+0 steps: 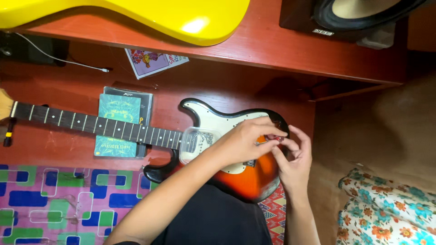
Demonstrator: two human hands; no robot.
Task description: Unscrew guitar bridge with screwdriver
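Left hand: the left hand (243, 138) is laid over the lower body of the electric guitar (236, 149), fingers curled and pressed together toward a small red-tipped part (275, 137) that is pinched there.
Right hand: the right hand (295, 159) is brought in from the near right, its fingertips closed on the same small part; what exactly is gripped cannot be told.
Guitar: it is laid across the lap, body at the right, neck (91, 123) stretched left over the red floor (59, 90).
Handling: the body is judged heavy, stiff and glossy, so slippery; it is best held at the waist or where neck meets body. The small part is judged light and easily dropped.
On the body: a clear plastic box (195, 143) is rested on the white pickguard (218, 124).
Around: a green booklet (117, 129) lies under the neck, a patterned mat (54, 199) nearer, and a yellow guitar body (136, 13) on the far table (272, 50).
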